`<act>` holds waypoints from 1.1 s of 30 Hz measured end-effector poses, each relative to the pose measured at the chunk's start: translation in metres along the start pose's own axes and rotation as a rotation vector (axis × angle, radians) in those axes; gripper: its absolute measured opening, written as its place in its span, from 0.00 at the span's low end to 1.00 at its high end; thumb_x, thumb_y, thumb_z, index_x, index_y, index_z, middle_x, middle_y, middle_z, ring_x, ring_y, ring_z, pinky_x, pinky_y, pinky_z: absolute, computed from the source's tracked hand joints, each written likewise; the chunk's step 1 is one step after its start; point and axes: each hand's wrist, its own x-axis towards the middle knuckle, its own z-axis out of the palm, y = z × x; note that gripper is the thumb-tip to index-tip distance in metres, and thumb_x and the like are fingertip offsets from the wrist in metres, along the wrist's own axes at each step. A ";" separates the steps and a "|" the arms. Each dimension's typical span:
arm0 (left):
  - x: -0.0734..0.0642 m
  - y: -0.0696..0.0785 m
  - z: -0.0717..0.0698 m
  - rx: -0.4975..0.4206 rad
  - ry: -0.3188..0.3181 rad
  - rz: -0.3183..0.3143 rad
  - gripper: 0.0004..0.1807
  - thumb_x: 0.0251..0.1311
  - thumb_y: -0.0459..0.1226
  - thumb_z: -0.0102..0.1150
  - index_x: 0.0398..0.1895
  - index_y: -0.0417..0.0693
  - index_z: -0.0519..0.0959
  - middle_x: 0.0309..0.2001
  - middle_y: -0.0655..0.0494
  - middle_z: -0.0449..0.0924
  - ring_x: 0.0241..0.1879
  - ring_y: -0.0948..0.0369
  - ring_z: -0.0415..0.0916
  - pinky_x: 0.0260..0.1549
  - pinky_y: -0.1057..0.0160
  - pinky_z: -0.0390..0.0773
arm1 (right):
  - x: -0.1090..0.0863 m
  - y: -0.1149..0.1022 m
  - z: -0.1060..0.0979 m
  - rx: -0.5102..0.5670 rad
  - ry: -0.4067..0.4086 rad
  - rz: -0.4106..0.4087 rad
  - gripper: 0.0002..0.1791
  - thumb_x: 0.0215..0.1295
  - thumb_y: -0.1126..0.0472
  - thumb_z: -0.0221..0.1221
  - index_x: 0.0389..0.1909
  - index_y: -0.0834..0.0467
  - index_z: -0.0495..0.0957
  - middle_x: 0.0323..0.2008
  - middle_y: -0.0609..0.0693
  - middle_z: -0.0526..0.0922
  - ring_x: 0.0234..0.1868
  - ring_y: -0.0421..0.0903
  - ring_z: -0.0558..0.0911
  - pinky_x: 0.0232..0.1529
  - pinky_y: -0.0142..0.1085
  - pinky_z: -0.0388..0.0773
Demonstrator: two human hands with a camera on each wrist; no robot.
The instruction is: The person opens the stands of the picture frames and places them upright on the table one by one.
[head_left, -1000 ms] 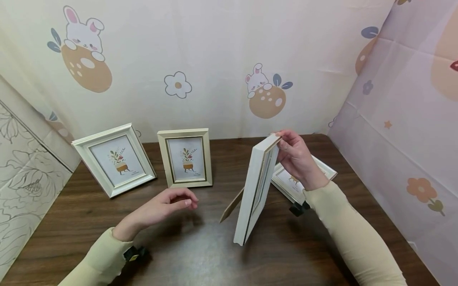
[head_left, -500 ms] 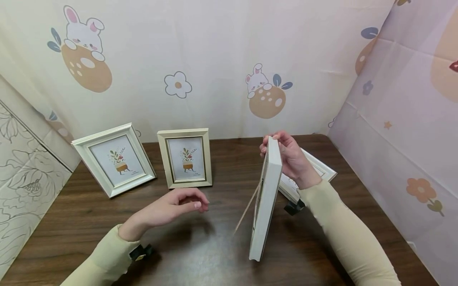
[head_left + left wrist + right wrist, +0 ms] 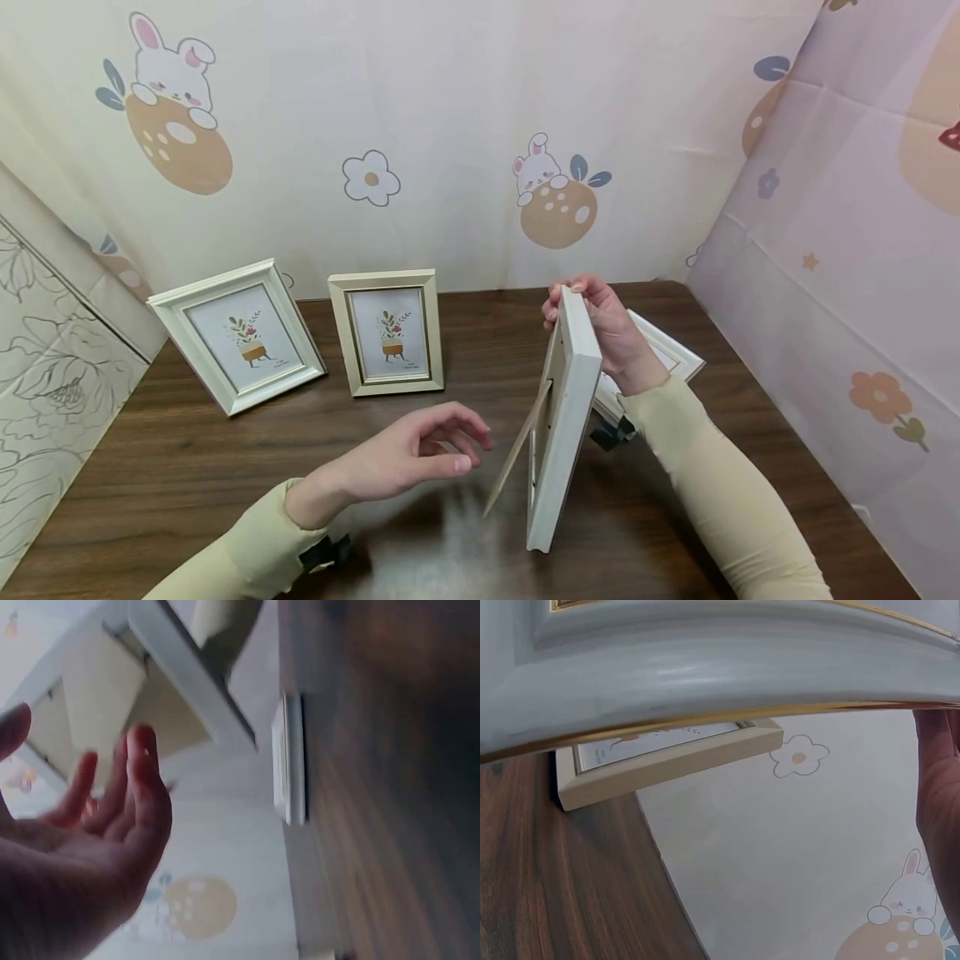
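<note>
A white picture frame (image 3: 566,442) is tilting nearly edge-on above the counter (image 3: 442,575), its hinged stand flap (image 3: 519,454) swinging out from the back. The right hand (image 3: 611,329) is gripping its upper edge, fingers pinching closed around it. Near the flap, the left hand (image 3: 408,454) is hovering with its fingers loosely bent and parted, holding nothing. Behind the right hand, a second white frame (image 3: 667,346) is lying flat, partly hidden. Farther left, a cream frame (image 3: 387,333) is standing upright, and beside it a pale frame (image 3: 240,337) is leaning back at an angle. Behind everything, a bunny-printed cloth (image 3: 450,100) is hanging.
</note>
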 end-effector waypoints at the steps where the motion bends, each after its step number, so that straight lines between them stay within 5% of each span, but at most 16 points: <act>1: 0.001 0.001 0.003 -0.009 0.005 -0.008 0.17 0.68 0.37 0.59 0.58 0.45 0.74 0.54 0.49 0.79 0.49 0.52 0.80 0.48 0.56 0.80 | 0.000 0.000 0.000 0.002 -0.001 -0.001 0.07 0.70 0.68 0.57 0.44 0.60 0.82 0.47 0.58 0.83 0.45 0.52 0.80 0.51 0.41 0.78; 10: 0.004 0.001 0.019 -0.072 -0.038 -0.087 0.25 0.60 0.38 0.68 0.58 0.46 0.70 0.46 0.54 0.82 0.42 0.58 0.82 0.41 0.59 0.82 | 0.000 0.000 0.000 0.018 0.014 -0.004 0.07 0.70 0.67 0.56 0.43 0.60 0.82 0.46 0.58 0.83 0.44 0.51 0.80 0.50 0.41 0.78; 33: 0.000 0.002 0.013 -0.083 0.002 -0.002 0.17 0.59 0.34 0.67 0.50 0.41 0.77 0.40 0.50 0.79 0.39 0.58 0.79 0.39 0.61 0.82 | -0.004 -0.002 0.000 0.081 0.055 0.023 0.10 0.73 0.70 0.52 0.40 0.59 0.82 0.44 0.58 0.82 0.42 0.52 0.80 0.49 0.41 0.77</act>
